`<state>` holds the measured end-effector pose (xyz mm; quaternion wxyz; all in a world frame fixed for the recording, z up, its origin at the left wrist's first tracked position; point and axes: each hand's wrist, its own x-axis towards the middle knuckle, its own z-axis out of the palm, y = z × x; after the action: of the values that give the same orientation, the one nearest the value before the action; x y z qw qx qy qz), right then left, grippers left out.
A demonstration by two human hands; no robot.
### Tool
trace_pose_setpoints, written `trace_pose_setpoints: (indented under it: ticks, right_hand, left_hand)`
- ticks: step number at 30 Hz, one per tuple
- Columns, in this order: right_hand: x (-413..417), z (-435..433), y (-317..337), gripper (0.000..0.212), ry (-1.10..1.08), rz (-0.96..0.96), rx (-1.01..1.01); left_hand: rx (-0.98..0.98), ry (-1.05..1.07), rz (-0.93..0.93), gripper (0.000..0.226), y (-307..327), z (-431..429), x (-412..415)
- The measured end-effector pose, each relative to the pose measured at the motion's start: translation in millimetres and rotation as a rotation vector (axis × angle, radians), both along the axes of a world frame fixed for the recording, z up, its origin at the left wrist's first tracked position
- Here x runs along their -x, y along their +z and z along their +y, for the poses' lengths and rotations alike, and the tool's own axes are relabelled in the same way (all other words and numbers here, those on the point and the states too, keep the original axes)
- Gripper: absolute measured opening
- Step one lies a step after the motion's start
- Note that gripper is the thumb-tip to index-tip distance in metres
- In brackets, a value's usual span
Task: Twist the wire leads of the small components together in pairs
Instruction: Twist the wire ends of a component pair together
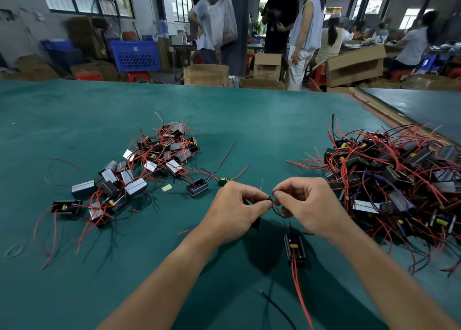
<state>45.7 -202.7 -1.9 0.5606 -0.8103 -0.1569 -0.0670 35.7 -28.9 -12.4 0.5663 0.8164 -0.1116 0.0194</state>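
My left hand (234, 212) and right hand (309, 205) meet over the green table (74, 110), each pinching the wire leads (272, 201) between thumb and fingertip. One black component (295, 248) lies just nearer me. Two tangled heaps sit well apart: the left heap (149, 165) and the right heap (394, 177).
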Motion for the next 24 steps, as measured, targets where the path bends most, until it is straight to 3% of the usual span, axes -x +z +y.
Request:
trace_pose_setpoints:
  ticks: [13,18,24]
  right_hand:
    - [-0.1,1.3,-6.9,0.015,0.069,0.133,0.000]
    - [-1.4,-0.9,-3.0,0.020,0.057,0.040,0.019]
    - [0.5,-1.1,-2.2,0.018,-0.041,-0.068,0.015]
  left_hand:
    - [-0.033,0.025,-0.024,0.018,-2.3,1.0,-2.0]
    - [-0.028,0.040,-0.008,0.025,-3.2,0.2,-2.6]
    - [-0.084,0.073,-0.033,0.016,-6.8,-1.9,-2.0]
